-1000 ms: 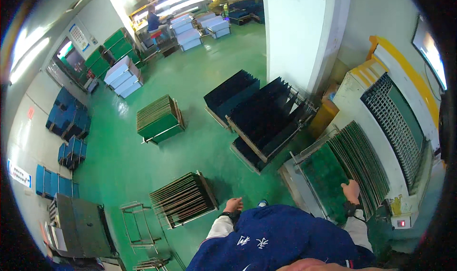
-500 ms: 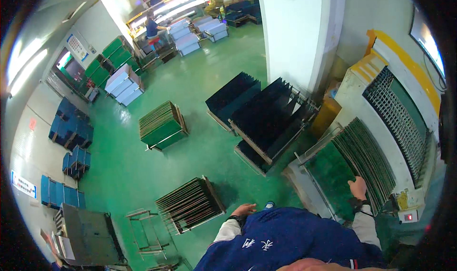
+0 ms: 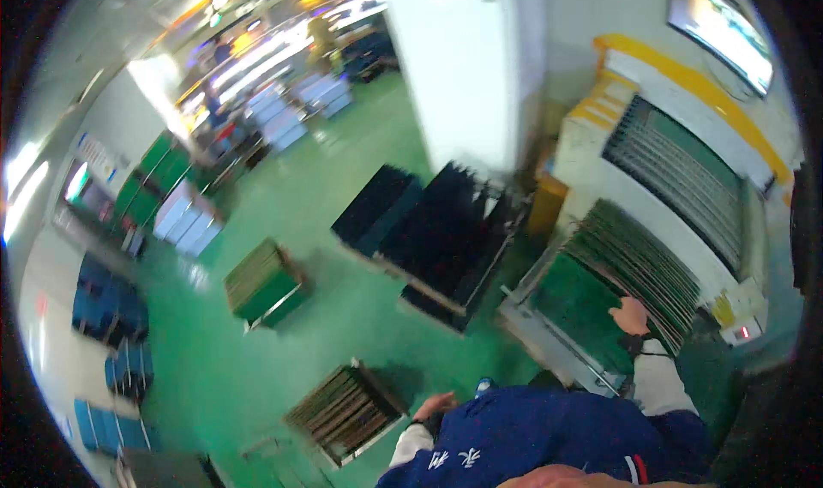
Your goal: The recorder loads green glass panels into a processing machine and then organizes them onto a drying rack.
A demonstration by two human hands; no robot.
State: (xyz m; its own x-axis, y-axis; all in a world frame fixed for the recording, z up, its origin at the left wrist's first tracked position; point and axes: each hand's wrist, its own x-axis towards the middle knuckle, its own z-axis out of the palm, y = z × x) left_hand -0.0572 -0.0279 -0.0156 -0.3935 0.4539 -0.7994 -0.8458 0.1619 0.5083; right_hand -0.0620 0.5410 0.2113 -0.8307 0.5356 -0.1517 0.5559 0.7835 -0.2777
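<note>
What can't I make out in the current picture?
In the head view:
- Right hand: its palm is hidden by its own back, so its grip on the green panel is unclear.
- Left hand: finger detail is blurred.
- Far person in yellow: blurred, too small.
- Dark cabinet: cut off by the lower edge.

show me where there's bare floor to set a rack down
Bare floor shows between the green rack and the blue racks to its left, and between it and the black racks to its right. It's crowded by the right hand, where the board rack sits beside the machine.
</note>
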